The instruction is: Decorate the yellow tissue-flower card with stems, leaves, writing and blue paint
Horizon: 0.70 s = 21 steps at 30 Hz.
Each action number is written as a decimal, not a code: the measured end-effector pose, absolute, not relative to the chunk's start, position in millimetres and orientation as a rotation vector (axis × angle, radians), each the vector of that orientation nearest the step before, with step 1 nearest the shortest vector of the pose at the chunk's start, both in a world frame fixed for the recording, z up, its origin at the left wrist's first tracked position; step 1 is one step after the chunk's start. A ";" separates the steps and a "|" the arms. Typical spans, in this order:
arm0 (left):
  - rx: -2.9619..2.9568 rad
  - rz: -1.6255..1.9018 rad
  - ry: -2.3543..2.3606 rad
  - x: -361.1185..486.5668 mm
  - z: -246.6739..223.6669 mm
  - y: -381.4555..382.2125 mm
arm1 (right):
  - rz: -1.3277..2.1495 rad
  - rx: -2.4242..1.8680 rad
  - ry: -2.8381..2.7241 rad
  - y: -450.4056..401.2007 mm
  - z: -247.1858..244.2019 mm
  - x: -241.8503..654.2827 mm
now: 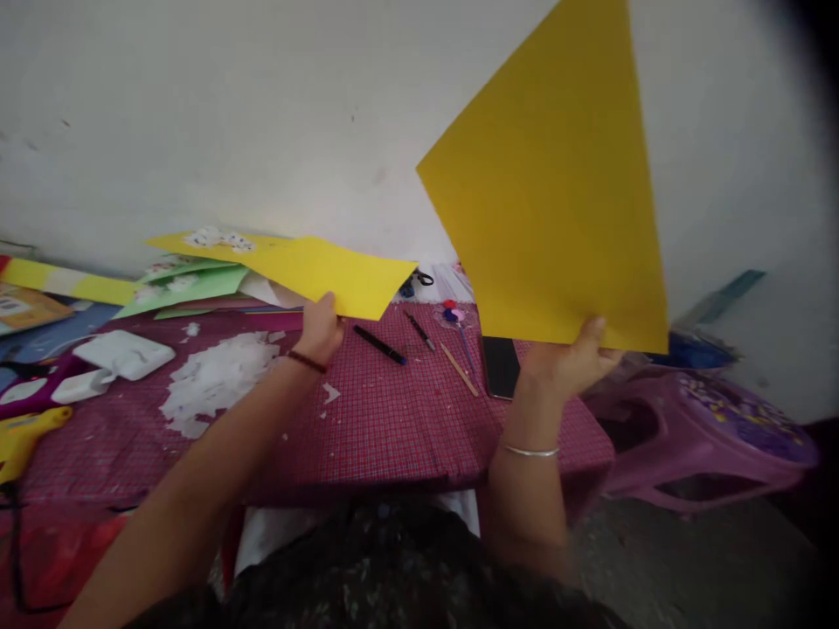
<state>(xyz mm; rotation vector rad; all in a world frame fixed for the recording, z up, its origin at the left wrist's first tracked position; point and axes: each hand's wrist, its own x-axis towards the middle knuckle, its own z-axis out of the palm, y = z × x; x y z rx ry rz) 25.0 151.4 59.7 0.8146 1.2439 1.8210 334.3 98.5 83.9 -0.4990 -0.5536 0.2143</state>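
Observation:
My right hand [573, 362] grips the lower edge of a large yellow paper sheet [557, 192], raised upright against the wall, with the thumb on its near face. My left hand [321, 328] is closed on the near edge of a second yellow paper sheet [328, 271], which lies low over a pile at the back of the table. White paper bits sit on that sheet's far left end. Under it are light green sheets [190, 288], also with white bits on them. The left fingertips are hidden beneath the paper.
A checked red cloth [393, 419] covers the table. On it lie white paper scraps [216, 376], a black pen [380, 344], a pencil [460, 370] and a phone [502, 367]. A yellow glue gun [26, 437] is at left, a purple stool [708, 437] at right.

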 end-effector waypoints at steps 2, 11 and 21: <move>0.743 1.880 1.261 30.3 73.4 185.1 | 0.204 -0.554 -0.545 98.8 83.3 337.8; 0.579 1.759 1.218 63.9 73.8 269.9 | 0.193 -0.555 -0.607 95.3 80.5 332.2; 0.657 1.249 1.265 31.1 92.6 204.9 | 0.343 -0.838 -0.835 59.9 72.5 289.6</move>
